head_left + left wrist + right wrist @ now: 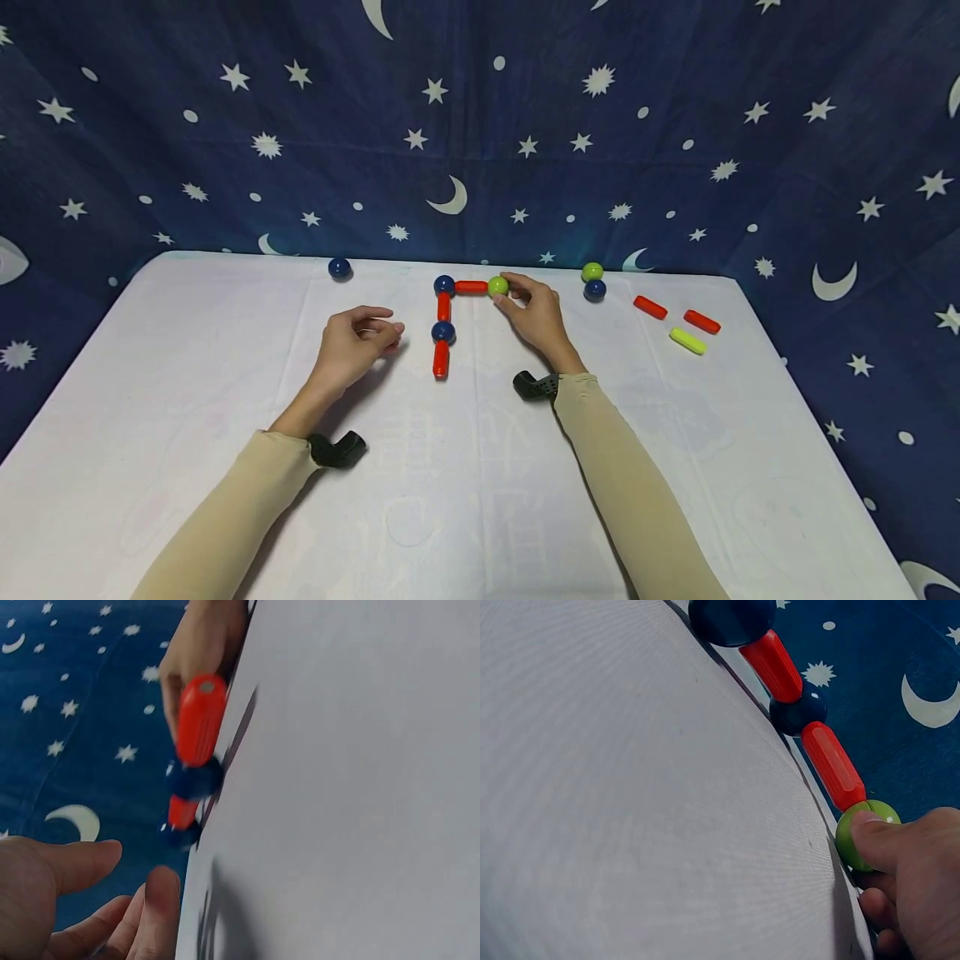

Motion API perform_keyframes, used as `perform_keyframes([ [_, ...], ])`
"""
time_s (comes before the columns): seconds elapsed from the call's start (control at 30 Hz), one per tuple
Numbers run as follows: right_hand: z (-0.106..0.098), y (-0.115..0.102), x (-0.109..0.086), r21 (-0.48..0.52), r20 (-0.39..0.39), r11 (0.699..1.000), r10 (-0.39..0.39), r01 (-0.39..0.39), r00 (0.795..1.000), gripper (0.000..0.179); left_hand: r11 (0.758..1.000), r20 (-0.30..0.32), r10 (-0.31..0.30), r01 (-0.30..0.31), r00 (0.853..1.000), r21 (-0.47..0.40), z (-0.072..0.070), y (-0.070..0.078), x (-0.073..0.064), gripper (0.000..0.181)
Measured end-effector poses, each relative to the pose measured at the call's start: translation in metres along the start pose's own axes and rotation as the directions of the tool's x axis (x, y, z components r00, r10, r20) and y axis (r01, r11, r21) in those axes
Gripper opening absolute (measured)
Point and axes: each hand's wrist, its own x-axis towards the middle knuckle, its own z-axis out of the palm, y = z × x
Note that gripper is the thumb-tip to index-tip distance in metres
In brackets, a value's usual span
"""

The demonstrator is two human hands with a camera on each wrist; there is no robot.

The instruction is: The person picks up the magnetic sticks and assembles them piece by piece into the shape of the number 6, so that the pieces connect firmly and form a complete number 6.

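Red rods and balls are joined into a bent chain on the white table. A red rod [441, 361] at its near end meets a blue ball [443, 332], and another red rod [444, 307] runs on to a blue corner ball [444, 286]. From that corner a third red rod [471, 287] leads right to a green ball [498, 286]. My right hand [536, 315] pinches this green ball between thumb and fingers, also plain in the right wrist view. Left of the chain, my left hand [351, 346] hovers with loosely bent fingers and holds nothing.
A loose blue ball [340, 268] lies at the back left. Behind my right hand sit a green ball [592, 272] and a blue ball [595, 290]. Farther right lie two red rods [650, 307] and a yellow-green rod [687, 341]. A starry cloth [480, 108] hangs behind the table.
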Motion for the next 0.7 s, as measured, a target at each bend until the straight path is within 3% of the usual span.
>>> perform_keyframes([
  [0.17, 0.000, -0.001, 0.000, -0.004, 0.001, 1.000, 0.004, -0.004, 1.000, 0.041, 0.999, -0.066, 0.040, -0.042, 0.997, -0.031, -0.016, -0.001, 0.003, 0.038],
  [0.33, 0.000, 0.002, 0.001, 0.003, -0.002, 1.000, -0.011, 0.011, 1.000, 0.041, 0.998, -0.153, 0.069, -0.066, 0.986, 0.024, -0.029, -0.004, 0.005, 0.038],
  [0.7, 0.002, 0.006, 0.003, -0.006, 0.002, 1.000, -0.012, 0.012, 1.000, 0.042, 0.992, -0.316, 0.046, -0.005, 0.948, 0.128, -0.045, -0.009, 0.032, 0.040],
])
